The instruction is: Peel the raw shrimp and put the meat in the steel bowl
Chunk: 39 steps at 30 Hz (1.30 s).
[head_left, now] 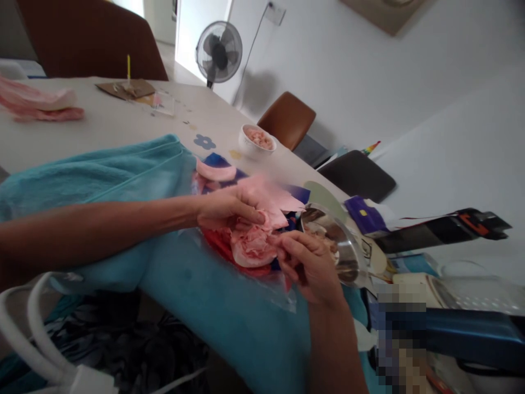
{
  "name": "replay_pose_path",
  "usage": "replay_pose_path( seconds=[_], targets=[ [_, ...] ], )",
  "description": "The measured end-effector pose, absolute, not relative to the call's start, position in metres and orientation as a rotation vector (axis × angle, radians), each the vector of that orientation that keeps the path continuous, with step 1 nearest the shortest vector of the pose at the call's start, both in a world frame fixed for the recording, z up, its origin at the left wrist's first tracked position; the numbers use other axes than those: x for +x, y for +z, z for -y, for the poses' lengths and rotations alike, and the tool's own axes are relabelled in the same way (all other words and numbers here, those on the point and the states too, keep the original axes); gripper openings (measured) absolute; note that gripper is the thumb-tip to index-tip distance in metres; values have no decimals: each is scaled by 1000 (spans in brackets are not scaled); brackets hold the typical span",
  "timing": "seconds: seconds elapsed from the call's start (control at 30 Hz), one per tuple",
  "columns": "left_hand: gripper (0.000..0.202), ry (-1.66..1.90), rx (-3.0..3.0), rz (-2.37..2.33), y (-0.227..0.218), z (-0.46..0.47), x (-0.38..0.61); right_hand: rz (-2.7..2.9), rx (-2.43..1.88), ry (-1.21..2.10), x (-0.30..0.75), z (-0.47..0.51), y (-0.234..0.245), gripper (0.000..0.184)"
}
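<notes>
My left hand (233, 210) is closed around an opened pink fruit, which looks like a pomelo (254, 251), with its thumb pressed on the ragged flesh. Fingertips of my right hand (309, 260) pinch the fruit's right edge. A torn pink flap of rind (266, 194) stands behind the left fingers, slightly blurred. Under the fruit lie a red and blue plastic wrapper and a thick curved piece of pink rind (215, 171). A steel bowl (353, 257) with pale peelings sits just behind my right hand.
A white bowl (247, 145) of pink flesh pieces stands farther back on the table. A teal towel (94, 169) spreads across the front. More pink rind (45, 104) lies far left. A purple pack (365, 214) and several boxes crowd the right. A fan (219, 52) stands beyond.
</notes>
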<state>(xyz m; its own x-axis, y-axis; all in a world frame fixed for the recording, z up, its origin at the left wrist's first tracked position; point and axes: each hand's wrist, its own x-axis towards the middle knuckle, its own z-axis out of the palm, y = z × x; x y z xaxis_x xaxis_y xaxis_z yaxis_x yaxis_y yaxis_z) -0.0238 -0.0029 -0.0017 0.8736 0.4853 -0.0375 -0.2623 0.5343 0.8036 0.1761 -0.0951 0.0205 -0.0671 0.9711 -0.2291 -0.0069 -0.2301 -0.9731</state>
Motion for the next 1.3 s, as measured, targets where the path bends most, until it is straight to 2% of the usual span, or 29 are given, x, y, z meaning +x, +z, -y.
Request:
replay_pose_path(
  seconds=[0.2,0.33,0.43,0.57,0.83,1.0,1.17,1.3],
  targets=[
    [23,452,970,-286,-3,4,-23,1004,-1306,1446,169,92,19,19],
    [8,646,1384,-466,-7,6,-20,927,-1236,1506,168,89,18,19],
    [19,757,1818,-611,-11,9,-18,849,-1222,1556,167,86,15,21],
    [30,849,2121,-549,-16,12,-17,776,-1209,1624,165,84,10,27],
    [17,1119,2061,-598,-23,15,-14,606,-1090,1707,158,83,7,30],
    [16,1315,2186,-561,-18,24,-15,471,-990,1587,149,82,7,24],
    [26,1286,2402,-664,-17,32,-8,548,-997,1531,136,86,2,33],
    [27,1208,2524,-781,-16,34,-6,580,-960,1489,123,90,4,39]
  ],
)
